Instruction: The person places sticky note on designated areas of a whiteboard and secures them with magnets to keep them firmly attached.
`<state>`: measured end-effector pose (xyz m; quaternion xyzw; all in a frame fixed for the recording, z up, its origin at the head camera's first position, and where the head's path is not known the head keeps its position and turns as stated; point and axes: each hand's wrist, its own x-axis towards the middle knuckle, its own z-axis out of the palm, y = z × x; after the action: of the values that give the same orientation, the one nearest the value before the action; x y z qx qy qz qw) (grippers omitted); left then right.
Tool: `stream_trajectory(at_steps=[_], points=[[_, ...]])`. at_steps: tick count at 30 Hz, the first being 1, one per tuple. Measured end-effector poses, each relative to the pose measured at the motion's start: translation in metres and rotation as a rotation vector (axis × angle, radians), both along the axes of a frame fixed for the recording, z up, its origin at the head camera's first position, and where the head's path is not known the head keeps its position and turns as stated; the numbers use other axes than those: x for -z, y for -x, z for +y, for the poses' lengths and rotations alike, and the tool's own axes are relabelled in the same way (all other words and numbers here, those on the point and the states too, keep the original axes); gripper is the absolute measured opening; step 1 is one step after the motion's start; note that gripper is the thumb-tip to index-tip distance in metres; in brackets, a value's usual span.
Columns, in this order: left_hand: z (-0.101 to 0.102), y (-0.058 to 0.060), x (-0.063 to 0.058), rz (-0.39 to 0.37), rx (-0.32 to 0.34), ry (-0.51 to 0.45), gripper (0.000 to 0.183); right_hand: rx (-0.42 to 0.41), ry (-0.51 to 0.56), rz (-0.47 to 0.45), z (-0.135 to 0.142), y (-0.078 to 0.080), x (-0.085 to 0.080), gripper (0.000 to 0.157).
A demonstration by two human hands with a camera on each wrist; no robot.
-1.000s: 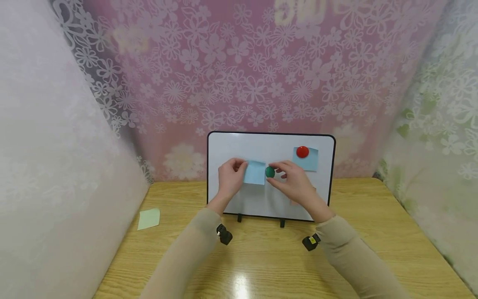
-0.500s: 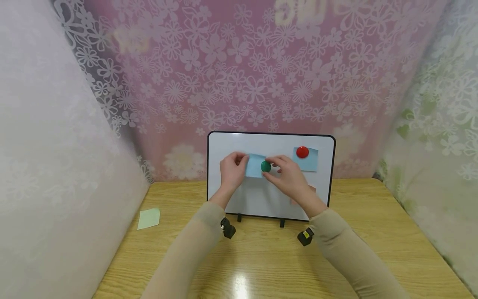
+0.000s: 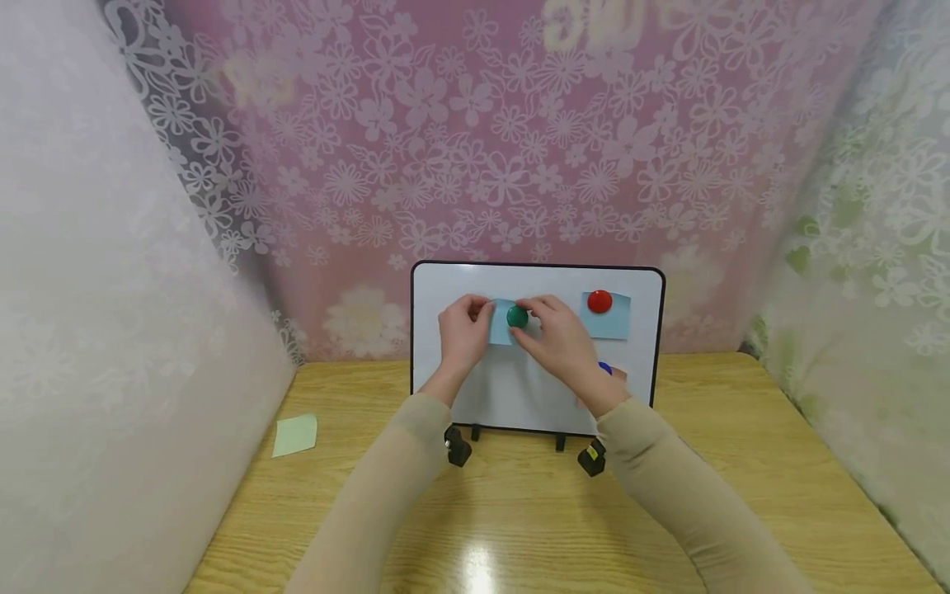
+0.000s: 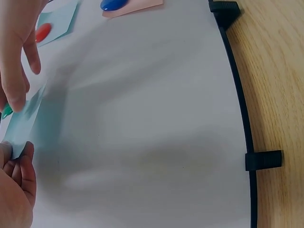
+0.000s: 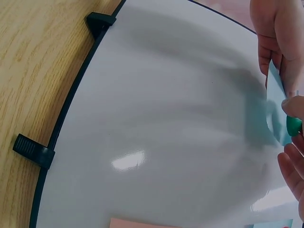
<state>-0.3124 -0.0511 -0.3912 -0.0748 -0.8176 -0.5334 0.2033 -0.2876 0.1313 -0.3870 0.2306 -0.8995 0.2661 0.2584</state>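
A light blue sticky note (image 3: 500, 332) stands before the whiteboard (image 3: 534, 396), its left edge pinched by my left hand (image 3: 463, 332). Between thumb and fingers, my right hand (image 3: 558, 337) holds a round green magnet (image 3: 517, 316) over the note's upper right part. In the left wrist view the note (image 4: 23, 126) slants away from the board surface, with a bluish reflection beside it. The green magnet (image 5: 293, 125) overlaps the note in the right wrist view, partly covered by fingers.
A red magnet (image 3: 599, 302) sits on another blue note (image 3: 612, 327) at upper right. Below it, a blue magnet (image 4: 114, 4) lies on a pink note (image 4: 142, 6). Black feet (image 3: 560, 442) support the board. A pale green note (image 3: 294, 435) lies on the table at left.
Both hands have risen along the board. The green magnet has moved left and up, from beside the blue note to over it. The blue magnet has come into view past the right wrist.
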Motion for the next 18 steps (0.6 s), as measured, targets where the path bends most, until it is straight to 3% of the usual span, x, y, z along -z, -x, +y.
stream_trajectory(at_steps=[18], points=[[0.004, 0.009, -0.005, 0.008, -0.013, 0.01, 0.018, 0.078, -0.056, 0.016, -0.012, 0.017, -0.013, 0.046]])
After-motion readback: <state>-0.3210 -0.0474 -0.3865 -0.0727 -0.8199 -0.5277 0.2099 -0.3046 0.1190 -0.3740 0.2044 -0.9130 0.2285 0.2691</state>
